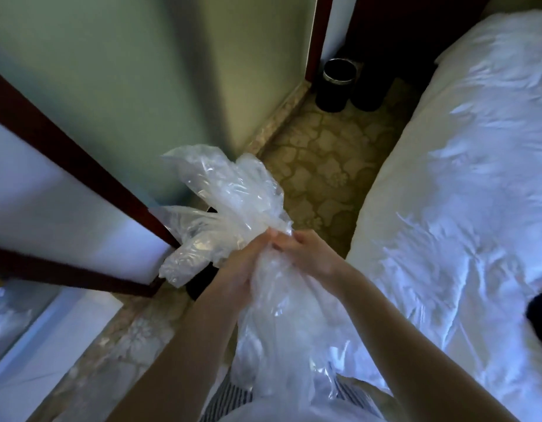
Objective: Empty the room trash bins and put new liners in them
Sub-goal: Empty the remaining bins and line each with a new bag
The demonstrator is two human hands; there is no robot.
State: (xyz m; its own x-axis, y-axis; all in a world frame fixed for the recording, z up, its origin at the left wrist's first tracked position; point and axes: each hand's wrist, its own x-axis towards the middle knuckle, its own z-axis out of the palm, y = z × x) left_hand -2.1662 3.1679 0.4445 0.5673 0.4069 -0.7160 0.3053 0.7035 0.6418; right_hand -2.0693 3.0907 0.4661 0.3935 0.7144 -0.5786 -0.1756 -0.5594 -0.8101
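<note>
Clear plastic bag (233, 196) is held up over the carpet (321, 166), beside the bed (464, 178). The left hand (242, 269) and right hand (306, 254) both clamp its bunched neck with curled fingers. A black bin (335, 86) stands at the carpet's far corner.

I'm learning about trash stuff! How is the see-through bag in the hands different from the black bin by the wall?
The bag is clear and crumpled; the bin is black, round, with a shiny rim. The bag is held up, gripped at its neck by the left hand and right hand; the bin stands upright on the carpet, untouched.
</note>
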